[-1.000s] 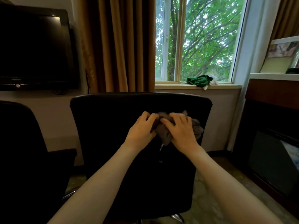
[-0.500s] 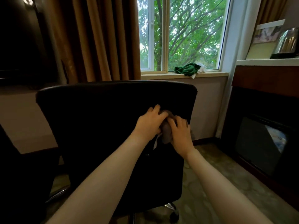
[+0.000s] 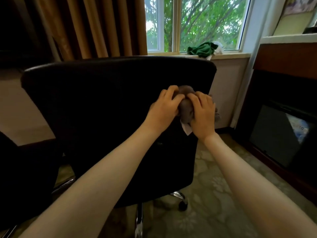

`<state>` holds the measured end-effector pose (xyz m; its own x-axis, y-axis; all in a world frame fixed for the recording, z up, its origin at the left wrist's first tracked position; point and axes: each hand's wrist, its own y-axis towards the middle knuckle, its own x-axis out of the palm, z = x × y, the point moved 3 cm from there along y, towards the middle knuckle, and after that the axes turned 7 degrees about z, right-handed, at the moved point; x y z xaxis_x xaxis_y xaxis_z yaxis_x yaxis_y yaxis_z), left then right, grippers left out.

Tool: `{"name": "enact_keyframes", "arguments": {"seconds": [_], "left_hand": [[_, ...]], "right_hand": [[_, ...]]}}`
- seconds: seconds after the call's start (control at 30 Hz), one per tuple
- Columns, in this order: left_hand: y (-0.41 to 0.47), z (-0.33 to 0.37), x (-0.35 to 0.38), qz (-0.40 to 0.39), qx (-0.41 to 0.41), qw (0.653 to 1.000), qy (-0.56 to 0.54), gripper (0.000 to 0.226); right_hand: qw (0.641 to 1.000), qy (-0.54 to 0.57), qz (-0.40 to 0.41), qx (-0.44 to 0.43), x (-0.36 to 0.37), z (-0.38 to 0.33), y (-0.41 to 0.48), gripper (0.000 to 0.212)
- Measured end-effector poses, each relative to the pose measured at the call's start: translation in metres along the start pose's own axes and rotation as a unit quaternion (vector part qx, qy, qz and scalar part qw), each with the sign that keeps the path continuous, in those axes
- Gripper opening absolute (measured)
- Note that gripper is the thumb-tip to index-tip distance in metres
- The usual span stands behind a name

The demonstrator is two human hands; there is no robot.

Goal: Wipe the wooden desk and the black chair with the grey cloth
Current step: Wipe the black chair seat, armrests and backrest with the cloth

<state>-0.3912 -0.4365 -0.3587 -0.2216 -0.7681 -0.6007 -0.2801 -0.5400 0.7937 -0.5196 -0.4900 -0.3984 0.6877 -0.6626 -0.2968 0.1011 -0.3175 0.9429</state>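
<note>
The left hand point(image 3: 163, 109) and right hand point(image 3: 203, 115) curl their fingers round a bunched cloth point(image 3: 186, 109), pressing it to the chair point(image 3: 103, 109) back near its right edge, with bare backrest stretching left and open carpet point(image 3: 214, 177) between the chair and a cabinet point(image 3: 283, 83) on the right.

Your bare forearms stretch forward and converge. Your left hand point(image 3: 163, 109) and right hand point(image 3: 204, 115) sit side by side, backs toward you. Their curled fingers almost meet as they grip the bunched grey cloth point(image 3: 186, 109) between them.
</note>
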Motion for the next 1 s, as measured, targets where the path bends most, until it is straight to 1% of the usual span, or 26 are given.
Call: {"name": "enact_keyframes", "arguments": {"seconds": [0.07, 0.13, 0.23, 0.3, 0.33, 0.4, 0.43, 0.47, 0.5, 0.53, 0.6, 0.63, 0.67, 0.7, 0.77, 0.87, 0.93, 1.0], "left_hand": [[-0.002, -0.005, 0.003, -0.029, -0.008, 0.999, 0.029, 0.030], [-0.017, -0.013, 0.017, -0.081, -0.004, 0.996, 0.039, 0.034], [-0.043, -0.021, 0.026, -0.086, 0.065, 0.994, 0.021, 0.041], [-0.068, -0.033, 0.042, -0.081, 0.068, 0.994, 0.024, 0.044], [-0.083, -0.037, 0.052, -0.092, 0.066, 0.993, 0.019, 0.043], [-0.111, -0.037, 0.067, -0.129, 0.050, 0.990, 0.021, 0.031], [-0.123, -0.037, 0.075, -0.174, 0.025, 0.984, 0.043, 0.031], [-0.136, -0.038, 0.083, -0.230, -0.003, 0.970, 0.073, 0.035], [-0.148, -0.038, 0.090, -0.282, -0.027, 0.955, 0.092, 0.038], [-0.154, -0.035, 0.092, -0.313, -0.052, 0.943, 0.097, 0.039], [-0.165, -0.031, 0.092, -0.326, -0.076, 0.937, 0.100, 0.040], [-0.170, -0.031, 0.091, -0.299, -0.072, 0.947, 0.089, 0.039], [-0.170, -0.030, 0.087, -0.230, -0.062, 0.969, 0.068, 0.035], [-0.169, -0.031, 0.083, -0.174, -0.060, 0.982, 0.042, 0.032], [-0.165, -0.039, 0.069, -0.082, -0.041, 0.996, 0.025, 0.031], [-0.141, -0.049, 0.034, 0.021, -0.008, 1.000, 0.016, 0.027], [-0.125, -0.058, 0.015, 0.062, -0.003, 0.998, 0.004, 0.028], [-0.118, -0.067, 0.006, 0.069, 0.001, 0.997, 0.014, 0.030]], "right_hand": [[1.000, 0.009, 0.000, 0.002, 0.013, -0.003, -0.006, 0.044], [0.999, 0.011, -0.013, 0.027, 0.032, -0.006, -0.028, 0.044], [0.998, -0.005, -0.024, 0.051, 0.057, -0.013, -0.066, 0.040], [0.998, -0.015, -0.042, 0.032, 0.070, -0.018, -0.091, 0.038], [0.998, -0.020, -0.056, 0.015, 0.076, -0.019, -0.106, 0.037], [0.996, -0.022, -0.089, -0.022, 0.084, -0.020, -0.133, 0.036], [0.993, -0.025, -0.109, -0.037, 0.088, -0.020, -0.146, 0.037], [0.989, -0.030, -0.133, -0.050, 0.091, -0.022, -0.157, 0.038], [0.985, -0.034, -0.159, -0.060, 0.095, -0.023, -0.168, 0.042], [0.979, -0.033, -0.189, -0.065, 0.098, -0.023, -0.175, 0.051], [0.968, -0.016, -0.239, -0.077, 0.102, -0.022, -0.183, 0.068], [0.966, -0.005, -0.244, -0.089, 0.102, -0.021, -0.183, 0.069], [0.967, 0.004, -0.234, -0.101, 0.100, -0.021, -0.181, 0.064], [0.972, 0.014, -0.210, -0.107, 0.096, -0.022, -0.176, 0.055], [0.985, 0.028, -0.134, -0.105, 0.086, -0.029, -0.158, 0.042], [0.993, 0.061, -0.022, -0.101, 0.074, -0.048, -0.117, 0.038], [0.993, 0.067, 0.019, -0.091, 0.075, -0.060, -0.097, 0.038], [0.995, 0.063, 0.040, -0.063, 0.081, -0.068, -0.089, 0.038]]}}
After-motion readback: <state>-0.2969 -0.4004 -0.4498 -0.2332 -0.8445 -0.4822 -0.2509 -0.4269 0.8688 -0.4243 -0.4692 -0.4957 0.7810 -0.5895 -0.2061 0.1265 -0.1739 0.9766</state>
